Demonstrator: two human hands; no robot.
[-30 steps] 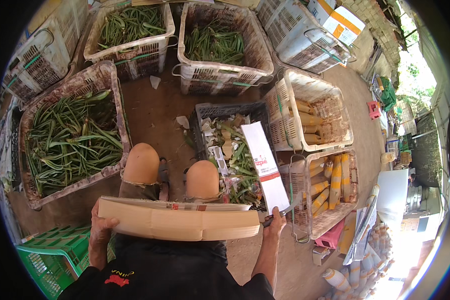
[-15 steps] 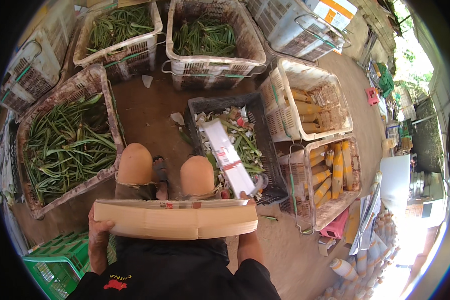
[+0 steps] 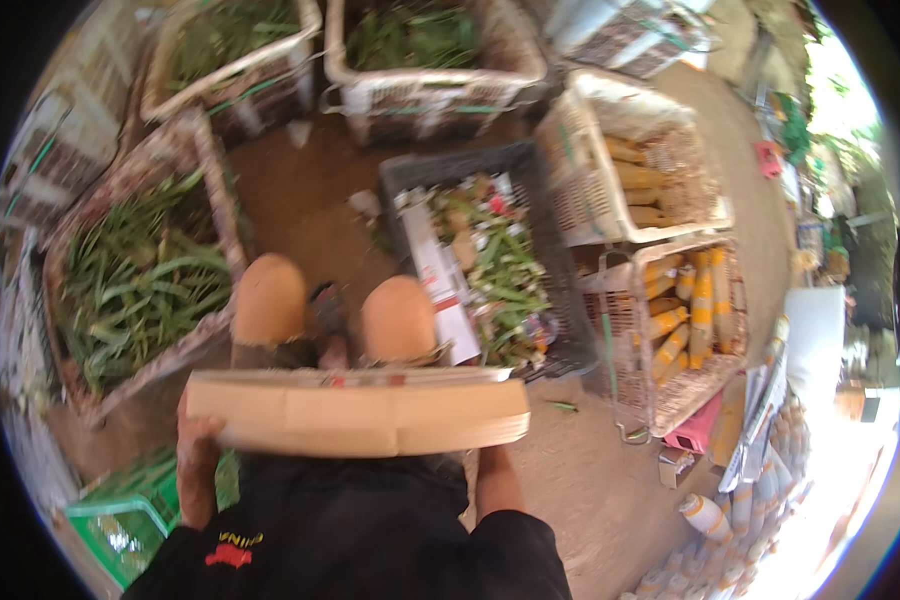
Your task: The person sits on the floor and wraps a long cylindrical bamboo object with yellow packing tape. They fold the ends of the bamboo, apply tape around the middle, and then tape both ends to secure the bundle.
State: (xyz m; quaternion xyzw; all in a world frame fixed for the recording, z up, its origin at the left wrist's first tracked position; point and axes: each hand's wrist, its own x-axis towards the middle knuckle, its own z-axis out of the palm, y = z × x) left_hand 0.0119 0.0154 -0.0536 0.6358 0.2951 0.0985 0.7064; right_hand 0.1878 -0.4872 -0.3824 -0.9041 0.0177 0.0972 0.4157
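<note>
A long folded piece of brown cardboard (image 3: pixel 355 412) lies crosswise in front of me, above my lap. My left hand (image 3: pixel 198 432) is closed around its left end. At the right end, my right hand (image 3: pixel 497 462) reaches up behind the cardboard; only the wrist shows and its fingers are hidden. Just beyond, a long white carton with red marks (image 3: pixel 442 285) lies slanted along the left side of a black crate (image 3: pixel 562 270). Green leaf scraps and litter (image 3: pixel 505 262) fill that crate beside it.
Pale crates of green leaves stand at the left (image 3: pixel 120 385) and far side (image 3: pixel 435 78). Two crates at right (image 3: pixel 570 165) (image 3: pixel 690 400) hold yellow-wrapped bundles (image 3: pixel 703 300). White-wrapped bundles (image 3: pixel 708 517) lie lower right. A green basket (image 3: pixel 130 520) is at lower left.
The white carton now lies farther left in the black crate, away from my right hand. My right fingertip has gone out of sight. The cardboard sits slightly higher in view, which has also shifted.
</note>
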